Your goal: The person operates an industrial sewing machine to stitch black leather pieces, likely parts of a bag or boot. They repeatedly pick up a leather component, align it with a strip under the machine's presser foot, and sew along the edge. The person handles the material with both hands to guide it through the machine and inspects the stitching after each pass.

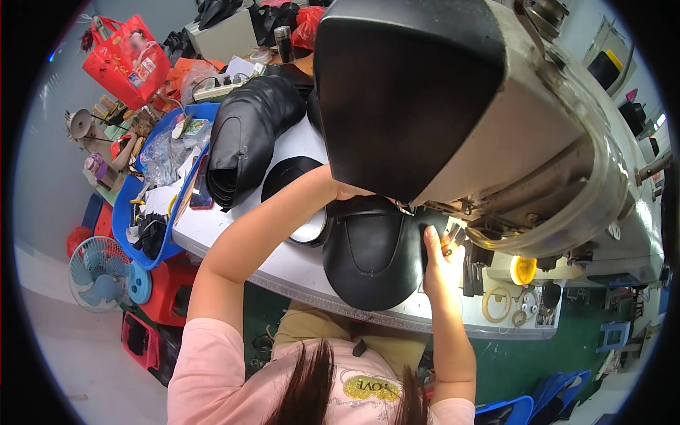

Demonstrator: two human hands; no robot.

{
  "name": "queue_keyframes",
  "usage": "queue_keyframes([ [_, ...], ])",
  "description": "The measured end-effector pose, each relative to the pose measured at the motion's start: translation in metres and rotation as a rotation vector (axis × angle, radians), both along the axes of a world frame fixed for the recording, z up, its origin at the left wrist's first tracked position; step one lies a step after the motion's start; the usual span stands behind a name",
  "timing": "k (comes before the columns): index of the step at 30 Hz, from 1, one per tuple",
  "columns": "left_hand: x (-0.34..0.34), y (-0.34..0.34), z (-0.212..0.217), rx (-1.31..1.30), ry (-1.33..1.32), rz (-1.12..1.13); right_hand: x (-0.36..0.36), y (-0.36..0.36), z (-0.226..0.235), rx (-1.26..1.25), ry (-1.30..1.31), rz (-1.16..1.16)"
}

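Sewing machine [482, 106] over white table [297, 262], right hand [438, 265] fingers flat on black leather piece [372, 258] (left unclear)

a leather piece [372, 258] lies on the work table [234, 234] at its near edge, under the sewing machine head [453, 106]; the right hand [438, 263] rests on its right side, the left hand [347, 191] reaches behind it beneath the machine. a stack of leather pieces [248, 134] sits to the left, a bin [152, 212] beyond the table's left edge, a fan [99, 273] below
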State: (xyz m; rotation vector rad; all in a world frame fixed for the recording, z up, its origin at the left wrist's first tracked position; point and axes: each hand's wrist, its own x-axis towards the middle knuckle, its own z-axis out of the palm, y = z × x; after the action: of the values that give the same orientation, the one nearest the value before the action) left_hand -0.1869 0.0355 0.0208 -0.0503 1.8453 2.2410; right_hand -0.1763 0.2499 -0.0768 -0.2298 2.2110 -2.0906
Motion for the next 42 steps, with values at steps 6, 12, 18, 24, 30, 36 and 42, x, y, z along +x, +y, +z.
queue_keyframes([
  [6, -0.008, -0.006, 0.002, 0.043, 0.005, 0.037, 0.028, 0.044, 0.041, -0.054, 0.357, 0.045],
  [12, -0.004, -0.008, 0.006, 0.044, 0.002, 0.052, -0.048, 0.277, 0.138, 0.667, 1.152, -1.387],
  [18, -0.007, -0.005, 0.004, 0.049, 0.001, 0.022, -0.180, 0.584, 0.170, 0.724, 0.519, -0.880],
  [24, -0.005, -0.004, 0.003, 0.050, 0.001, 0.030, -0.199, 0.617, 0.175, 0.726, 0.483, -0.845],
  [30, -0.005, -0.004, 0.004, 0.055, -0.003, 0.044, -0.077, 0.385, 0.125, 1.177, 0.736, -1.130],
  [36, -0.006, -0.004, 0.001, 0.068, 0.002, 0.052, 0.006, 0.216, 0.056, 0.932, 0.913, -0.344],
  [42, 0.001, -0.002, -0.002, 0.010, 0.035, -0.030, 0.011, 0.215, 0.052, 0.873, 0.887, -0.380],
])
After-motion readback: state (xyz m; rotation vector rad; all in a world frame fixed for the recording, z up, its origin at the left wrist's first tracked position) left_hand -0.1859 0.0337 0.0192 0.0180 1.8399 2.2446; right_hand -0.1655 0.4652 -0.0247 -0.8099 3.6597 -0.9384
